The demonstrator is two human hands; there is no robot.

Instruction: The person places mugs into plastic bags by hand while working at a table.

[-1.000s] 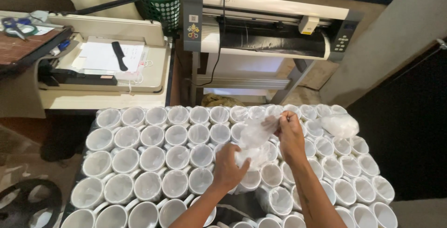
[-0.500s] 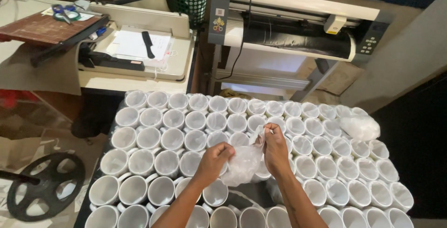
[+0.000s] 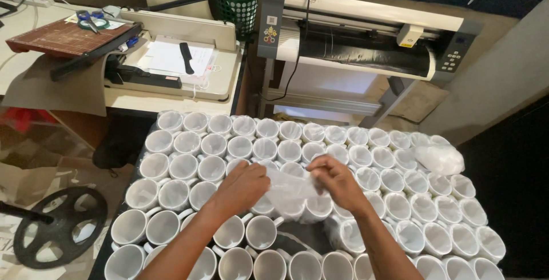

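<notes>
Vinyl cutter, paper trimmer, scissors

Your two forearms reach up from the lower edge, angled toward each other. Your left hand is curled palm down, fingers pinched shut. Your right hand sits just beside it, fingers bent and pinched too

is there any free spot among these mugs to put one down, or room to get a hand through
One bare patch: the dark gap in the white mugs, just below the clear plastic bag held by the left hand and right hand. Elsewhere the mugs stand rim to rim. A crumpled bag covers the far right corner.
</notes>
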